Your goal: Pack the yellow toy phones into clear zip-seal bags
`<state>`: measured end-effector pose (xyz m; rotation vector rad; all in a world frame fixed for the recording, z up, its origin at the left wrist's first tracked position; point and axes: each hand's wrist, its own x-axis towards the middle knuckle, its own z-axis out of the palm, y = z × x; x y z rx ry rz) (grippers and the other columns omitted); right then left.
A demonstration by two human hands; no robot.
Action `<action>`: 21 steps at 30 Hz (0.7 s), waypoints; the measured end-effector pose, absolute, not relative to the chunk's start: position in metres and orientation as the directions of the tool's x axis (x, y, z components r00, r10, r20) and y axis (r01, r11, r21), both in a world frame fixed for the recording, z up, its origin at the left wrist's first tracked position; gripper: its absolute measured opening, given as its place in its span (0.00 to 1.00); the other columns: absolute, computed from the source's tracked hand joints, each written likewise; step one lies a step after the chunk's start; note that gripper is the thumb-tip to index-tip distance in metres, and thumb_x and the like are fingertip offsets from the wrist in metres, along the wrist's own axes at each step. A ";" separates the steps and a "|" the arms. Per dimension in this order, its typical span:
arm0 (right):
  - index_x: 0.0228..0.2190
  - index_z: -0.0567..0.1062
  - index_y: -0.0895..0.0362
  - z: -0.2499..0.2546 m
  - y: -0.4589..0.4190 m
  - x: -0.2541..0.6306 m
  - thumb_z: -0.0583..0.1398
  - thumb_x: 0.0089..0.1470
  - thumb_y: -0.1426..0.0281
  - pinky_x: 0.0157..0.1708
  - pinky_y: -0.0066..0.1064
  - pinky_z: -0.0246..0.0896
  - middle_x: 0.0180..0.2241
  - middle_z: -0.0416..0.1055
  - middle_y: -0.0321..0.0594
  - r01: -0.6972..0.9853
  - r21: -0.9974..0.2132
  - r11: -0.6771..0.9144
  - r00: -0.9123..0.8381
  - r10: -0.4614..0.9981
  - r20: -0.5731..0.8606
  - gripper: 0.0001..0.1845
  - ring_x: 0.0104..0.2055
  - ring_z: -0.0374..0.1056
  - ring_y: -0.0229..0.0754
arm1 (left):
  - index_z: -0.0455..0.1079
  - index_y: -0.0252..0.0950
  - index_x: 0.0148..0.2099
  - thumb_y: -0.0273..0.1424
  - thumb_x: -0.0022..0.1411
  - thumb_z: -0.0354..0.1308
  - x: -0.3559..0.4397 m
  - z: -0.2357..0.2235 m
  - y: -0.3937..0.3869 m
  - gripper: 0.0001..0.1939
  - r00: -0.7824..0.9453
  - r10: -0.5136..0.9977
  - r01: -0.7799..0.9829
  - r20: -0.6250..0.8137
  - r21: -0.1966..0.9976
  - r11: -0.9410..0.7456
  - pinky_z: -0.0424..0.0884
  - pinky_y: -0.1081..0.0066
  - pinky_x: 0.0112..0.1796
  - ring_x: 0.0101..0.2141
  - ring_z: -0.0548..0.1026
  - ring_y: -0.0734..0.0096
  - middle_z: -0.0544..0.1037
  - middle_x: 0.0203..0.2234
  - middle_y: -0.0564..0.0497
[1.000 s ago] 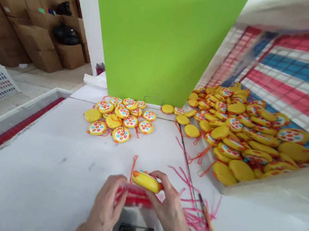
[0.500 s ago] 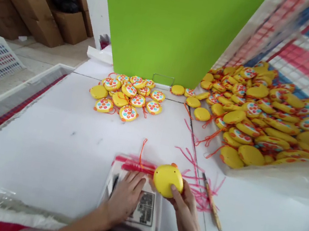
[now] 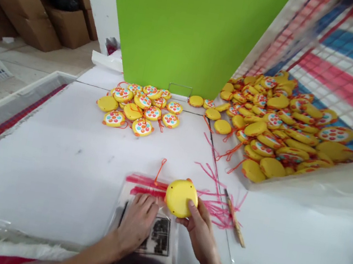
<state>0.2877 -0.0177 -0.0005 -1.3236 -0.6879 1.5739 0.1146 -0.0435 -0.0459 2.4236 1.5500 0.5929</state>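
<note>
My right hand (image 3: 199,227) grips a round yellow toy (image 3: 181,197) with an orange cord, held plain back up just above the near edge of the white table (image 3: 54,165). My left hand (image 3: 137,221) lies flat, fingers stretched, on a clear plastic bag (image 3: 147,218) with a red strip along its top and a black printed label. The toy hovers over the bag's upper right corner.
A small cluster of the same yellow toys (image 3: 139,109) lies at the table's far side before a green board (image 3: 194,30). A large heap of toys (image 3: 283,128) fills a striped sack at right. Loose pink strips (image 3: 218,203) and a wooden stick (image 3: 234,217) lie right of the bag. Cardboard boxes (image 3: 31,6) stand at left.
The toy has turned from edge-on to its flat yellow back. My left hand has moved from the bag's red strip down onto the bag and flattened there. The view has shifted down.
</note>
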 end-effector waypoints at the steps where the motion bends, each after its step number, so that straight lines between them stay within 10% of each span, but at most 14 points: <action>1: 0.42 0.71 0.55 0.000 -0.019 0.290 0.63 0.47 0.58 0.25 0.29 0.68 0.37 0.69 0.39 -0.268 -0.873 -0.407 0.008 0.905 -0.425 0.21 0.35 0.67 0.42 | 0.67 0.34 0.38 0.22 0.62 0.47 0.113 -0.046 -0.044 0.08 0.347 0.911 0.823 0.220 0.395 -0.409 0.66 0.59 0.39 0.37 0.67 0.61 0.71 0.35 0.46; 6: 0.48 0.69 0.54 -0.003 -0.031 0.312 0.63 0.47 0.59 0.28 0.34 0.71 0.40 0.69 0.41 -0.026 -0.880 -0.475 -0.203 0.864 -0.460 0.27 0.36 0.67 0.43 | 0.57 0.33 0.56 0.23 0.62 0.48 0.105 -0.055 -0.047 0.20 0.231 0.946 0.767 0.228 0.555 -0.322 0.65 0.59 0.43 0.42 0.67 0.60 0.71 0.42 0.45; 13: 0.50 0.68 0.54 0.013 -0.028 0.303 0.62 0.48 0.57 0.29 0.32 0.71 0.44 0.68 0.43 -0.059 -0.852 -0.521 -0.280 0.827 -0.487 0.28 0.38 0.68 0.43 | 0.68 0.35 0.38 0.23 0.63 0.46 0.103 -0.056 -0.045 0.10 0.328 0.912 0.732 0.244 0.545 -0.409 0.65 0.63 0.38 0.36 0.66 0.64 0.72 0.33 0.48; 16: 0.54 0.63 0.51 0.023 -0.017 0.283 0.57 0.53 0.56 0.27 0.29 0.70 0.47 0.67 0.43 -0.072 -0.908 -0.413 -0.225 0.893 -0.389 0.28 0.37 0.68 0.41 | 0.67 0.34 0.37 0.20 0.63 0.45 0.106 -0.052 -0.046 0.11 0.336 0.906 0.765 0.257 0.486 -0.422 0.65 0.62 0.39 0.36 0.66 0.64 0.72 0.34 0.47; 21: 0.56 0.58 0.53 0.023 -0.012 0.267 0.51 0.59 0.64 0.43 0.35 0.67 0.47 0.69 0.45 0.423 -0.904 0.065 -0.358 0.928 -0.101 0.24 0.40 0.70 0.43 | 0.67 0.34 0.39 0.21 0.62 0.48 0.106 -0.034 -0.049 0.08 0.380 0.874 0.794 0.302 0.378 -0.476 0.63 0.56 0.44 0.37 0.67 0.61 0.73 0.33 0.47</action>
